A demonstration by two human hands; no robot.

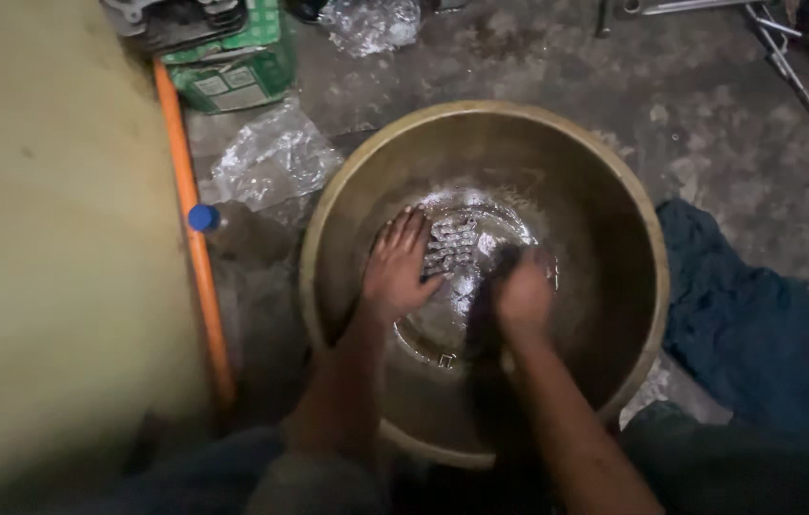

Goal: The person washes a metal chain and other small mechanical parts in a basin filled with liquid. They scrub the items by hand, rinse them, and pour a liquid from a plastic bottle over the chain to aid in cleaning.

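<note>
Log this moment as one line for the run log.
left hand: flat on chain | right hand: fisted, blurred | metal basin | blue cloth

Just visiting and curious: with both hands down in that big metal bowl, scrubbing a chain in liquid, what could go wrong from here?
The left hand presses flat on the chain while the blurred right hand works beside it, so a finger might get pinched or scraped. Liquid could slosh over the bowl rim onto the blue cloth and floor. Small loose metal pieces in the bowl could easily be lost in the dim light.
</note>
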